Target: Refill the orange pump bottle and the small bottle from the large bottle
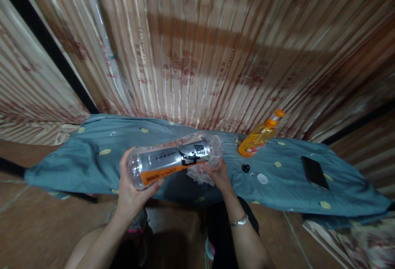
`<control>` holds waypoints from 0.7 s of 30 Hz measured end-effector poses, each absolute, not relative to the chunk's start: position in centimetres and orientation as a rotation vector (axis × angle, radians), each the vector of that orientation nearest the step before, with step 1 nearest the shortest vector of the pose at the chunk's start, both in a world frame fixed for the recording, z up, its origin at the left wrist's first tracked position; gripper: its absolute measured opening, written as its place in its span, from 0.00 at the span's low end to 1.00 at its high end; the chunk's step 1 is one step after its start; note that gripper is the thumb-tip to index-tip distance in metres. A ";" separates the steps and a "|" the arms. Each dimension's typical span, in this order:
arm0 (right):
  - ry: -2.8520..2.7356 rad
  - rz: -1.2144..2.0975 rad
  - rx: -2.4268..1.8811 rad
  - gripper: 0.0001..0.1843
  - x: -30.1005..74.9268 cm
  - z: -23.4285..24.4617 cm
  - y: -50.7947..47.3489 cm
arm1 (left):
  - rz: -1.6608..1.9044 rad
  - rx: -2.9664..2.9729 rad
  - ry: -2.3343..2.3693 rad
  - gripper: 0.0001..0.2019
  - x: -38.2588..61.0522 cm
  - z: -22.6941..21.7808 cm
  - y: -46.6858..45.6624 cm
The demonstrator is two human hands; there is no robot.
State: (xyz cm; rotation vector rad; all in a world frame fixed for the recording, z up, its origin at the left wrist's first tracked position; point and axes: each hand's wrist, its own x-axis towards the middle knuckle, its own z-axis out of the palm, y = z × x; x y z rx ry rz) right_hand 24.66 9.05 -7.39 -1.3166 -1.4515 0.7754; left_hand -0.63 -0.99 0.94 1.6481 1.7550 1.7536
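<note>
Head cam: L hand (135, 192) closed round the wider end of a large clear plastic bottle w/ silver, orange & black label (174, 160), thumb along the underside. R hand (220, 174) clamped on the same bottle's narrower end, so it's held btw. both hands, lying approx. sideways w/ R end a bit higher, in front of the bench w/ teal cloth & yellow round prints (290, 192). Crumpled white, thin sheet-like wad (200, 175) just below the bottle, next to R hand; can't tell if R fingers grip it too. Silver metal bangle (239, 221) on R wrist.

On the bench, R of the hands: transparent bottle of yellow-orange liquid w/ orange top (254, 141), tilted in view, nr. the far edge; small round black plastic-looking piece (245, 168); flat white disc (262, 178) just beside it; flat black rectangular slab (314, 173), well apart, toward R end. Behind: pleated beige curtain w/ reddish floral print (191, 83).
</note>
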 end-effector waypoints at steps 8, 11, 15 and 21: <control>-1.431 0.792 -1.332 0.37 24.3 -6.4 8.7 | 1.750 1.597 1.768 0.47 -1.4 0.9 -1.3; -1.414 0.812 -1.333 0.36 24.3 -6.4 8.7 | 1.692 1.631 1.738 0.48 -2.2 0.2 -1.4; -1.409 0.829 -1.310 0.34 24.4 -6.5 8.7 | 1.660 1.643 1.712 0.49 -2.3 0.0 -1.5; -1.391 0.846 -1.298 0.37 24.5 -7.0 8.8 | 1.770 1.520 1.717 0.47 -1.0 1.1 -1.4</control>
